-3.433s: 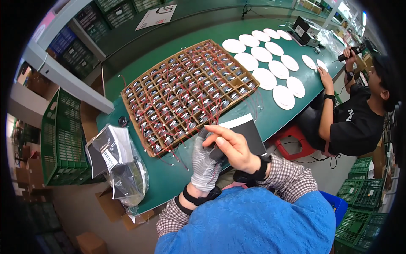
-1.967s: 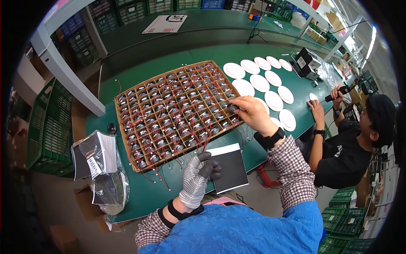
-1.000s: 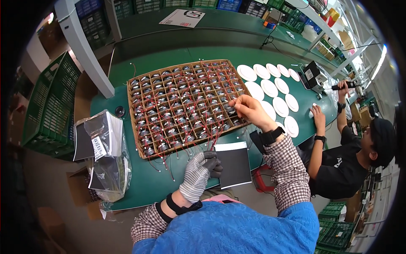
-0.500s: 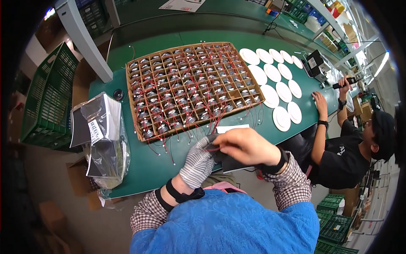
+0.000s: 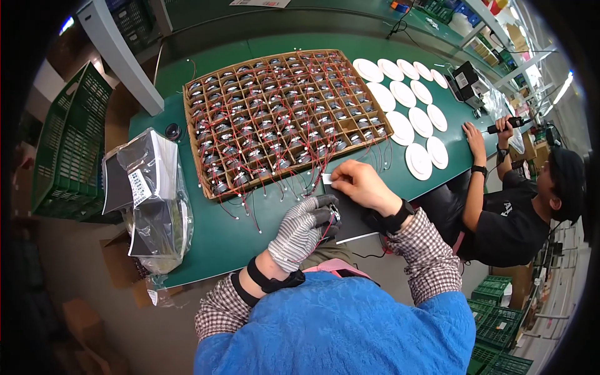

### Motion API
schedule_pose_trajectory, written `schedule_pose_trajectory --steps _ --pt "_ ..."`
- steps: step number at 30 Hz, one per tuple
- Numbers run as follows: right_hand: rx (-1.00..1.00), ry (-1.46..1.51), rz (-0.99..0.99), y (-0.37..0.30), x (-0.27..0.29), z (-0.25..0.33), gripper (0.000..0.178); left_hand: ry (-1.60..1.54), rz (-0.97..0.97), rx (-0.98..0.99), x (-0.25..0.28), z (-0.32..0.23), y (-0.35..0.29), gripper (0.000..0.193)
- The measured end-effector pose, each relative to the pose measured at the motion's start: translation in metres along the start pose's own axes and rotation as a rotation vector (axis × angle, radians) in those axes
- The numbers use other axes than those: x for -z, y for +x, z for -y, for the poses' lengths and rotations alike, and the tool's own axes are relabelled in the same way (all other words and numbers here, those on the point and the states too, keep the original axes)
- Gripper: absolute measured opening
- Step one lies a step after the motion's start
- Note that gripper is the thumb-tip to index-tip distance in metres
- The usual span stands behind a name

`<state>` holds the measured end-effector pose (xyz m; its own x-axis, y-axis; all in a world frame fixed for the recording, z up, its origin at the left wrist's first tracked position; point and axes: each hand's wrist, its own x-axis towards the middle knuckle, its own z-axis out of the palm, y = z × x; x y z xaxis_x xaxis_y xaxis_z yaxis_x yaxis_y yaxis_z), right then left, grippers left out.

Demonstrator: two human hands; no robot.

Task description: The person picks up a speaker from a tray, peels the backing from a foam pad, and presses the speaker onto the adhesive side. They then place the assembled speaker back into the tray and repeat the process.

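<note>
My left hand (image 5: 297, 232), in a grey striped glove, is closed around a small round black speaker (image 5: 335, 216) with a thin red wire hanging from it. My bare right hand (image 5: 369, 189) is just beyond it, thumb and fingertips pinched together at a small white piece (image 5: 327, 179); whether they grip it cannot be made out. Under that hand lies a black sheet (image 5: 357, 225) with a white edge. A cardboard divider tray (image 5: 201, 169) on the green table (image 5: 250, 240) carries rows of similar speakers, their red wires and white plugs trailing over the front.
Several white discs (image 5: 400, 128) lie right of the tray. A plastic-wrapped pack of black sheets (image 5: 153, 194) stands on the left, near a loose round black part (image 5: 173, 131). A seated person (image 5: 519, 212) at the right holds a black tool (image 5: 509, 125). Green crates (image 5: 65, 137) stand left.
My hands have separated: the right has moved away from the left to the white piece beyond. The left has turned, bringing the speaker into view.
</note>
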<state>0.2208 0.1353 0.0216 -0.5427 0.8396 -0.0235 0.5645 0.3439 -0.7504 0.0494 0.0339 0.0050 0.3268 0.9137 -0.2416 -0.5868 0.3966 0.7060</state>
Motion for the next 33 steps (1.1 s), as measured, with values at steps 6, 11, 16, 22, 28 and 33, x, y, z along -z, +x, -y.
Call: schedule_pose_trajectory --steps 6,11,16,22,28,33 --pt "0.106 -0.084 0.044 0.006 -0.003 -0.008 0.011 0.529 0.081 -0.213 0.008 0.010 0.005 0.035" --pt "0.123 -0.144 0.092 0.010 -0.002 -0.005 0.010 0.024 0.012 0.022 0.001 0.004 0.004 0.034" --pt "0.175 -0.188 0.076 0.009 -0.004 -0.007 0.011 -0.006 -0.004 0.061 0.001 0.005 0.008 0.033" --pt "0.087 -0.126 0.133 0.010 -0.002 -0.004 0.012 -0.128 -0.031 0.103 0.001 0.006 0.010 0.033" --pt "-0.004 0.166 0.104 0.003 0.009 -0.020 0.012 0.089 -0.045 0.006 -0.006 0.000 0.008 0.036" --pt "-0.076 1.100 -0.126 -0.017 0.041 -0.029 0.015 -0.031 -0.097 0.131 0.000 0.000 0.011 0.036"
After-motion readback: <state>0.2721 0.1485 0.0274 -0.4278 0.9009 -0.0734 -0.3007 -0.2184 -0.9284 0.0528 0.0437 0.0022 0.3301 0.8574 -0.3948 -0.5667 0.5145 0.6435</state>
